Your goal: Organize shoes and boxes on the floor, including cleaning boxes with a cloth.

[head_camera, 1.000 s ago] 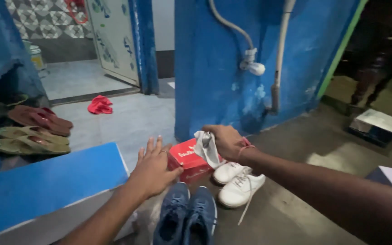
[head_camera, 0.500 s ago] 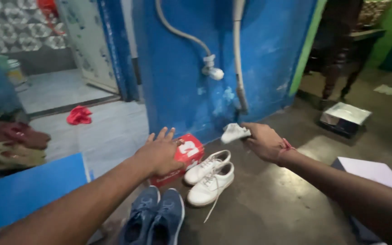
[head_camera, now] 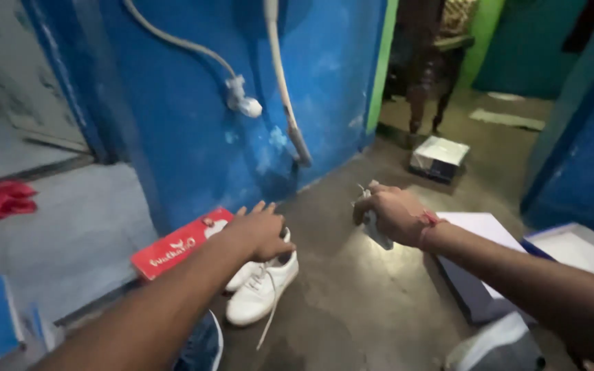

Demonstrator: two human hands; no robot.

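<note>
My left hand (head_camera: 261, 232) reaches out over a pair of white lace-up shoes (head_camera: 264, 288) on the concrete floor, fingers bent down onto the heel of the far shoe. Whether it grips the shoe I cannot tell. Just left of the shoes lies a red shoebox (head_camera: 177, 244). My right hand (head_camera: 390, 213) hovers to the right above the floor, closed around a crumpled white cloth (head_camera: 375, 228).
A blue wall (head_camera: 194, 89) with a grey hose and pipe stands behind the shoes. A dark blue shoe (head_camera: 201, 342) shows at the bottom. Open shoeboxes with white lids (head_camera: 479, 264) lie on the right, another box (head_camera: 438, 158) near a doorway. A red cloth (head_camera: 8, 198) lies far left.
The view has swung right. My left hand moved from the red box onto the white shoes. My right hand carried the white cloth to the right, away from the shoes.
</note>
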